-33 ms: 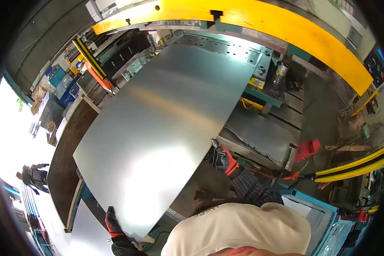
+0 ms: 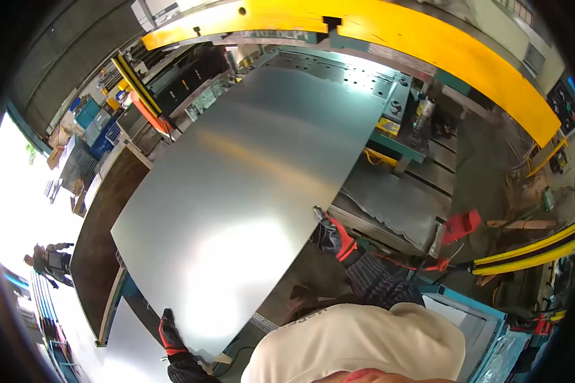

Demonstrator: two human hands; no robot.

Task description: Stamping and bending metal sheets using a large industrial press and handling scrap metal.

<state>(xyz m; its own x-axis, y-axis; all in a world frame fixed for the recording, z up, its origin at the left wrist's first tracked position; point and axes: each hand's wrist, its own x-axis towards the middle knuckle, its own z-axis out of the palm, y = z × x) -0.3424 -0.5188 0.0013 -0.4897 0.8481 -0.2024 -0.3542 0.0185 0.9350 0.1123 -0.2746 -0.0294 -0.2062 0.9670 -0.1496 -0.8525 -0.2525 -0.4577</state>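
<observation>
Head view: virtually unchanged, hence steadily pinching flat grey metal sheet [image 2: 236,166] with black-and-red-gloved right hand [image 2: 334,236]; unconfirmed closure in matching left hand [image 2: 173,335].

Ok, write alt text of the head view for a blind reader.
A large, shiny metal sheet fills the middle, a person's gloved right hand gripping its right edge and gloved left hand against its left edge, near the bottom. Its far end reaches a perforated machine plate near a yellow beam.
</observation>
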